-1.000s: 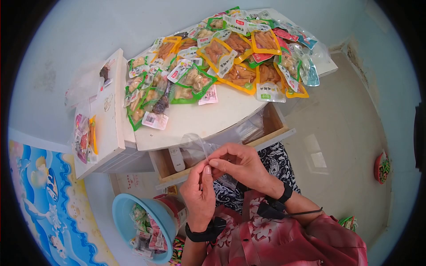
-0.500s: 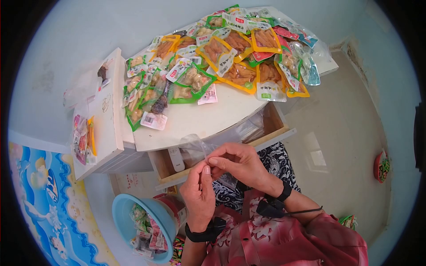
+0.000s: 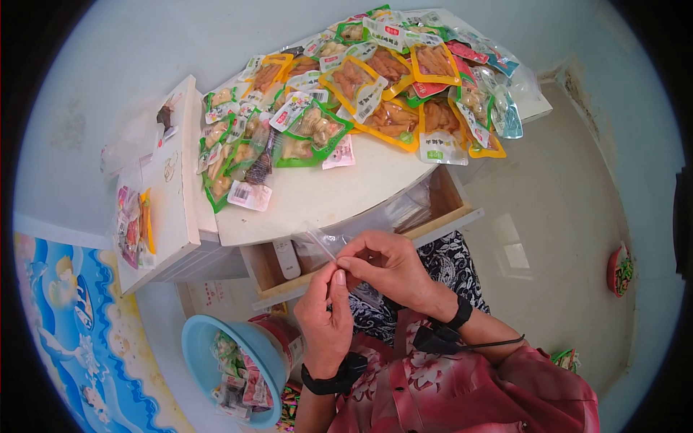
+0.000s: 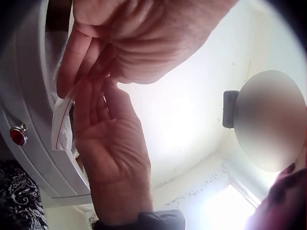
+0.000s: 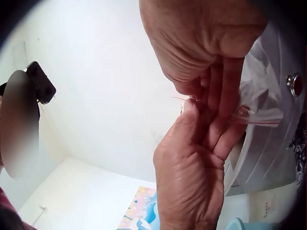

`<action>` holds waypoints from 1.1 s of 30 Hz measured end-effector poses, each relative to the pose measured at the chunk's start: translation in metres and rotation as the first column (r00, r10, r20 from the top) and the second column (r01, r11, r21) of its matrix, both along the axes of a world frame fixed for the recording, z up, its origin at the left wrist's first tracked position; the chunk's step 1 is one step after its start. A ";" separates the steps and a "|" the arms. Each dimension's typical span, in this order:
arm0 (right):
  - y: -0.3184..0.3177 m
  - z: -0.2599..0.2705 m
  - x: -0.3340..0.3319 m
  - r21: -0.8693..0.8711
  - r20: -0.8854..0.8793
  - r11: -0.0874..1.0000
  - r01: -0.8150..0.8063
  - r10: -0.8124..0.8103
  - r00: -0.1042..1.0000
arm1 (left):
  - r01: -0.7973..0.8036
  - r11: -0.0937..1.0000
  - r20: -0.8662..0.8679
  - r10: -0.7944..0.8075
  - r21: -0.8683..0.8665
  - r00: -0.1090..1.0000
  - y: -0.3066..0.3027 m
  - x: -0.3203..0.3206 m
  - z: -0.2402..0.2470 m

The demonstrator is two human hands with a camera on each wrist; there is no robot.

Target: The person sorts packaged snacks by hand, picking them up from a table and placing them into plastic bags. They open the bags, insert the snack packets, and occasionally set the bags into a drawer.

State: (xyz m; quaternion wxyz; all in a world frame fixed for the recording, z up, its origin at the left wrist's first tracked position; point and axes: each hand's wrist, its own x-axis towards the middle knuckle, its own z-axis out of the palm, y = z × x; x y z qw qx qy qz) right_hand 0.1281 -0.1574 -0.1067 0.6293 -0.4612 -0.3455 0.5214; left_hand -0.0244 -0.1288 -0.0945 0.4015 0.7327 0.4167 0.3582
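A clear plastic bag with a red line along its edge, plain in the left wrist view and the right wrist view, hangs between the two hands over the drawer. The left hand pinches its edge between thumb and fingers. Fingertip to fingertip with it, the right hand pinches the same edge. The bag's lower part is partly hidden behind the hands.
Many food packets lie piled on the white tabletop. Below it an open drawer holds a white remote and plastic bags. A blue basin with packets stands lower left; a red bowl is at right.
The upper part of the clear bag has shifted and folded down nearer the fingers. Both hands stay together in almost the same place.
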 end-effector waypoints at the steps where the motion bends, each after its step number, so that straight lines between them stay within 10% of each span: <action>1: 0.000 0.000 0.001 -0.012 0.010 1.000 -0.010 0.010 1.000 | 0.001 1.000 -0.002 -0.001 0.002 1.000 0.000 0.000 0.000; 19: -0.007 0.006 0.005 0.046 0.186 0.998 0.032 -0.041 0.982 | 0.059 0.893 0.356 0.117 -0.446 0.927 0.008 0.000 0.004; 33: -0.016 0.007 0.015 0.376 0.711 0.927 0.002 -0.290 0.640 | 0.073 0.894 0.416 0.133 -0.443 0.900 0.004 0.004 -0.004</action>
